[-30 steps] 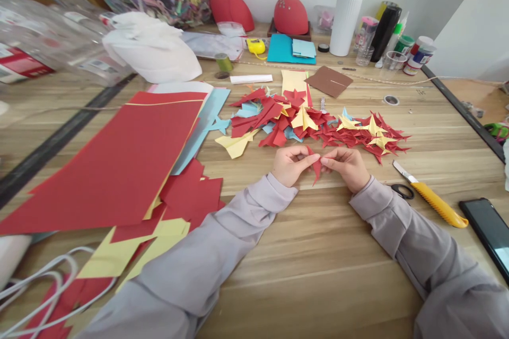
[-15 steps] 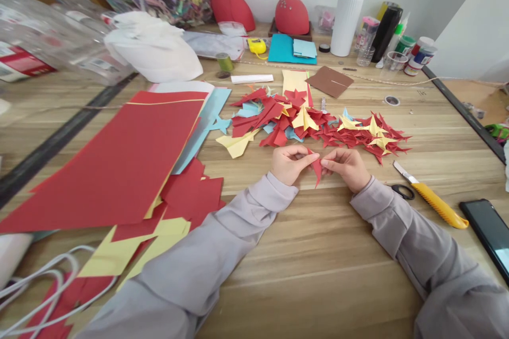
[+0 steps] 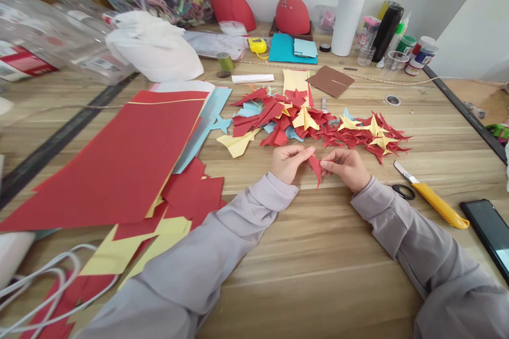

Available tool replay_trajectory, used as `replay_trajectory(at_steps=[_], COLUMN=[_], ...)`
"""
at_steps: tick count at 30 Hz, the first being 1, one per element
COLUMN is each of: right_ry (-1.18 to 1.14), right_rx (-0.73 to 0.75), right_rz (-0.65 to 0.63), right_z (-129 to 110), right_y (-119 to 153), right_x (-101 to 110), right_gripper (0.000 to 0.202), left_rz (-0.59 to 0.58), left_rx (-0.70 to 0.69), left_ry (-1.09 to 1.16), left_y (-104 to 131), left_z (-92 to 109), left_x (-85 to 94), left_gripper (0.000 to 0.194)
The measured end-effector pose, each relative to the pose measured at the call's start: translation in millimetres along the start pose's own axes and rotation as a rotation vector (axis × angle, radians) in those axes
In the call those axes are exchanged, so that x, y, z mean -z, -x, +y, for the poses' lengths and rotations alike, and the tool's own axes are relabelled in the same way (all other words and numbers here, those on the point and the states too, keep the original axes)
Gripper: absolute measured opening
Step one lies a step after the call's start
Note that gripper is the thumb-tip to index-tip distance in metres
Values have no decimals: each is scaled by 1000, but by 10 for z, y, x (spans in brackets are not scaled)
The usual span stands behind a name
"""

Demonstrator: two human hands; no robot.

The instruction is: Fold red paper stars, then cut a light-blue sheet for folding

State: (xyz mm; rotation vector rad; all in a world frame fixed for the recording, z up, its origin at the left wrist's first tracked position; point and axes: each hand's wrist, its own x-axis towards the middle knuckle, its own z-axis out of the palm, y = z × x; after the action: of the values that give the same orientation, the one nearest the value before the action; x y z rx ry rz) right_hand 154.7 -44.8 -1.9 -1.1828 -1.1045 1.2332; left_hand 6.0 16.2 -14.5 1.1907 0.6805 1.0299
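Observation:
Between my two hands is a small folded piece of red paper (image 3: 315, 168), its pointed end hanging down. My left hand (image 3: 289, 162) is closed at the paper's left side, thumb and forefinger pinching near its top. From the other side, my right hand (image 3: 345, 166) pinches the paper's right edge between thumb and forefinger. Just beyond the hands lies a heap of folded red paper pieces (image 3: 278, 116). Yellow folded paper stars (image 3: 374, 128) rest on red ones at the heap's right end.
Large red sheets (image 3: 131, 159) and cut paper scraps (image 3: 193, 190) lie at left. A yellow-handled knife (image 3: 437, 204), black scissor handle (image 3: 404, 191) and phone (image 3: 489, 235) are at right. Behind stand a white bottle (image 3: 347, 24) and paint jars (image 3: 420, 58); a white cable (image 3: 59, 280) loops at lower left.
My left thumb has shifted slightly up and left, uncovering more of the red paper's upper part. My right hand stays nearly in place.

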Motion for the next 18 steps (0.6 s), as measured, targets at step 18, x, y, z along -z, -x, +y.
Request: replay_trajectory(at_steps=[18], right_ry=[-2], right_rx=[-2], right_rz=[27], right_z=[7], right_y=[3], right_x=[10], right_gripper=[31], left_rz=[113], left_rx=[-20], left_ry=[2], left_y=[-37], left_z=[-62], left_x=[9], left_gripper=[21])
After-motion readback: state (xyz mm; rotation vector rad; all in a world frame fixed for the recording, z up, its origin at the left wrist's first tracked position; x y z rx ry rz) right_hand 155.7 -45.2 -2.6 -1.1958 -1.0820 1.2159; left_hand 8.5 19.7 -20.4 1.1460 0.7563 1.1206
